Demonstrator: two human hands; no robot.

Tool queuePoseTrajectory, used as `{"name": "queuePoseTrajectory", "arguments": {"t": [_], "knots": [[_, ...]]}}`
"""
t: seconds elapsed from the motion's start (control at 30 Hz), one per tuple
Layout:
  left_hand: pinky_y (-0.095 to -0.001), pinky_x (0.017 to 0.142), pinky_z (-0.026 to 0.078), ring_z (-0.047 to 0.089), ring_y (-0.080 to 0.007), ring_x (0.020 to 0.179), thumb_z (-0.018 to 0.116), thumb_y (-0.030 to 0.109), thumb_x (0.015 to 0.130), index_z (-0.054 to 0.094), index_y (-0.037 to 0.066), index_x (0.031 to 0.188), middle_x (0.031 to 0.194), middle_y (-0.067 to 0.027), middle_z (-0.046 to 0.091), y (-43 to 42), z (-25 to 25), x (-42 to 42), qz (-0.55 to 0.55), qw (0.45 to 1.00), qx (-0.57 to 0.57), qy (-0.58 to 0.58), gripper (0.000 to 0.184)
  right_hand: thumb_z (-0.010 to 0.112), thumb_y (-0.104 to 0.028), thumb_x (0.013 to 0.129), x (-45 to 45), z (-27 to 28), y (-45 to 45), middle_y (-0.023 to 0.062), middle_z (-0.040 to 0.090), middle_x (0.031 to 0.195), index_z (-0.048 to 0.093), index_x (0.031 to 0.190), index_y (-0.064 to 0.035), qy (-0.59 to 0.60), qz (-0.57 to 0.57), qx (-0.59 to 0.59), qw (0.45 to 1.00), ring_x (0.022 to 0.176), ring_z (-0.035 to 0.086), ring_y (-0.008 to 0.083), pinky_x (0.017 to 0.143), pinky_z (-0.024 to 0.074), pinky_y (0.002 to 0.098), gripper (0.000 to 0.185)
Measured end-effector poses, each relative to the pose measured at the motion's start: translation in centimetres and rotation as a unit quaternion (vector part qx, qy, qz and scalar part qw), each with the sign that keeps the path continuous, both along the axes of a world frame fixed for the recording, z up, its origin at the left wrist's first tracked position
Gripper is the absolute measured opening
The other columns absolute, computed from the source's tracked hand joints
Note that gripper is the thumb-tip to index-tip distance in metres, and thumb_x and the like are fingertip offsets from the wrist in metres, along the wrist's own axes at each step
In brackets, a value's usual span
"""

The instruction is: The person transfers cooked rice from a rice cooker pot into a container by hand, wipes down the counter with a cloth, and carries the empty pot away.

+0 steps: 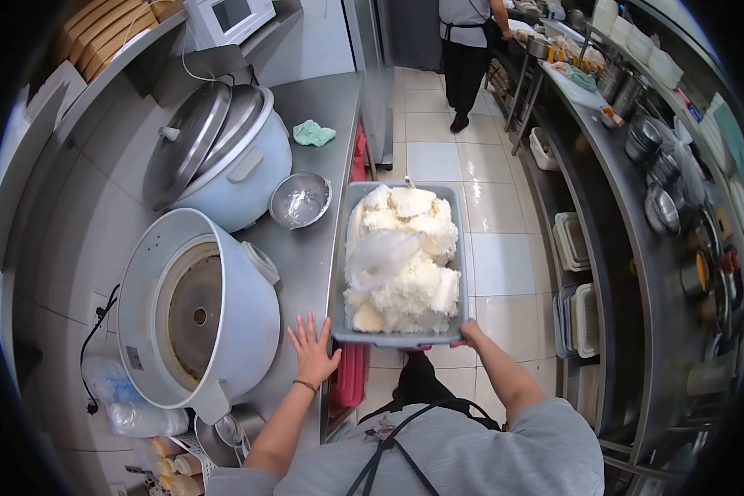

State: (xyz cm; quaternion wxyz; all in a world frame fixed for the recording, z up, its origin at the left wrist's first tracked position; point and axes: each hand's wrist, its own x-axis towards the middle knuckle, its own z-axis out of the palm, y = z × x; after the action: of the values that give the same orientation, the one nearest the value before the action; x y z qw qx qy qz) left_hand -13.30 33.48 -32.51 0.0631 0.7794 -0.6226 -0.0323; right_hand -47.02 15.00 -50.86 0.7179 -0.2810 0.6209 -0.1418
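A grey-blue plastic tub (pixel 464 248) heaped with clumps of cooked white rice (pixel 422 285) is in front of me, beside the counter's edge. A translucent whitish patch, steam or plastic, I cannot tell which, covers part of the rice. My right hand (pixel 469 332) grips the tub's near right corner. With fingers spread, my left hand (pixel 312 351) lies on the steel counter (pixel 310 273), close to the tub's near left corner. Left of that hand stands a large rice cooker body (pixel 252 322), without lid or inner pot. What supports the tub underneath is hidden.
A second rice cooker (pixel 260 165) with metal lids, a metal bowl (pixel 301 200) and a green cloth (pixel 313 133) are on the counter. Shelves with containers (pixel 572 240) line the right side. Another person (pixel 467 50) stands up the tiled aisle. Red crates (pixel 349 376) sit below the counter.
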Motion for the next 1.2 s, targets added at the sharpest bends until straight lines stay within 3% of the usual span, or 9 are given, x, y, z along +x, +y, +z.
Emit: {"name": "queuePoseTrajectory", "arguments": {"t": [0.17, 0.27, 0.53, 0.63, 0.8, 0.87, 0.93, 1.07, 1.2], "knots": [[-0.0586, 0.102, 0.001, 0.004, -0.0424, 0.129, 0.065, 0.032, 0.065, 0.03, 0.015, 0.134, 0.14, -0.0203, 0.012, 0.3, -0.4, 0.0, 0.012, 1.0, 0.003, -0.003, 0.078, 0.046, 0.002, 0.076, 2.5, -1.0, -6.9, 0.022, 0.047, 0.106, 0.037, 0.116, 0.0004, 0.073, -0.063, -0.101, 0.99, 0.082, 0.055, 0.0438, 0.046, 0.0528, 0.0548, 0.041], [-0.0586, 0.102, 0.002, 0.006, -0.0427, 0.129, 0.064, 0.031, 0.066, 0.032, 0.014, 0.132, 0.139, -0.0209, 0.014, -0.1, -0.1, 0.0, 0.013, 1.0, -0.004, -0.003, 0.076, 0.051, -0.005, 0.081, 3.7, -0.7, -12.0, 0.0187, 0.047, 0.107, 0.036, 0.119, -0.0066, 0.057, -0.064, -0.116, 0.99, 0.08, 0.056, 0.0392, 0.046, 0.0532, 0.0543, 0.041], [-0.0571, 0.102, 0.004, 0.008, -0.0428, 0.128, 0.064, 0.031, 0.068, 0.031, 0.014, 0.132, 0.139, -0.0227, 0.014, -0.6, -1.0, 0.9, 0.024, 1.0, 0.004, -0.015, 0.074, 0.047, -0.007, 0.083, 6.3, 0.4, -21.7, 0.02, 0.048, 0.104, 0.034, 0.121, -0.0074, 0.074, -0.037, -0.121, 0.989, 0.071, 0.057, 0.0391, 0.043, 0.0549, 0.0473, 0.04], [-0.0612, 0.1, 0.005, 0.01, -0.0436, 0.127, 0.062, 0.032, 0.07, 0.033, 0.013, 0.131, 0.138, -0.0227, 0.016, -0.3, -1.1, 1.3, 0.032, 0.999, 0.015, -0.004, 0.07, 0.048, -0.009, 0.084, 5.7, -0.3, -22.7, 0.0196, 0.046, 0.11, 0.027, 0.125, -0.0083, 0.016, -0.032, -0.141, 0.989, 0.077, 0.058, 0.0368, 0.043, 0.0558, 0.0407, 0.046], [-0.0677, 0.095, 0.006, 0.012, -0.0452, 0.126, 0.061, 0.038, 0.072, 0.042, 0.01, 0.124, 0.135, -0.0225, 0.021, -0.6, -1.2, 1.5, 0.01, 0.996, 0.072, -0.045, 0.061, 0.044, -0.006, 0.084, 5.8, -0.7, -24.4, 0.0219, 0.034, 0.122, 0.006, 0.129, -0.0118, 0.066, 0.048, -0.066, 0.994, 0.091, 0.054, 0.0408, 0.05, 0.0565, 0.0447, 0.059], [-0.0687, 0.094, 0.006, 0.012, -0.0458, 0.126, 0.061, 0.041, 0.073, 0.043, 0.01, 0.123, 0.134, -0.0227, 0.022, -1.7, -1.2, 0.7, -0.001, 0.994, 0.087, -0.064, 0.062, 0.044, -0.007, 0.084, 5.8, -0.9, -24.5, 0.0273, 0.033, 0.12, 0.003, 0.128, -0.0115, 0.097, 0.084, -0.054, 0.99, 0.08, 0.058, 0.0402, 0.046, 0.0564, 0.0409, 0.061], [-0.0683, 0.095, 0.006, 0.013, -0.0466, 0.125, 0.061, 0.046, 0.072, 0.043, 0.01, 0.122, 0.133, -0.0231, 0.024, -4.0, -0.2, 0.3, 0.072, 0.992, 0.089, -0.053, 0.065, 0.043, -0.004, 0.083, 6.3, 0.2, -24.4, 0.0299, 0.037, 0.119, 0.003, 0.129, -0.0095, 0.12, 0.094, -0.068, 0.986, 0.077, 0.058, 0.0432, 0.044, 0.0559, 0.0402, 0.061], [-0.0661, 0.097, 0.005, 0.012, -0.0465, 0.126, 0.061, 0.048, 0.071, 0.04, 0.011, 0.125, 0.134, -0.023, 0.024, -11.7, -0.5, 1.6, 0.119, 0.989, 0.037, -0.081, 0.069, 0.041, -0.004, 0.083, 6.6, 0.7, -24.9, 0.0307, 0.038, 0.117, 0.001, 0.129, -0.0078, 0.125, 0.114, -0.06, 0.984, 0.076, 0.059, 0.0425, 0.044, 0.056, 0.0398, 0.061], [-0.0647, 0.098, 0.003, 0.011, -0.0451, 0.127, 0.061, 0.048, 0.071, 0.038, 0.012, 0.127, 0.135, -0.0225, 0.022, -14.1, -2.5, 3.2, 0.168, 0.981, 0.036, -0.086, 0.07, 0.041, -0.005, 0.083, 6.7, 0.0, -25.0, 0.0293, 0.037, 0.117, 0.002, 0.127, -0.009, 0.13, 0.125, -0.063, 0.982, 0.069, 0.06, 0.041, 0.042, 0.0555, 0.0387, 0.059]]}}
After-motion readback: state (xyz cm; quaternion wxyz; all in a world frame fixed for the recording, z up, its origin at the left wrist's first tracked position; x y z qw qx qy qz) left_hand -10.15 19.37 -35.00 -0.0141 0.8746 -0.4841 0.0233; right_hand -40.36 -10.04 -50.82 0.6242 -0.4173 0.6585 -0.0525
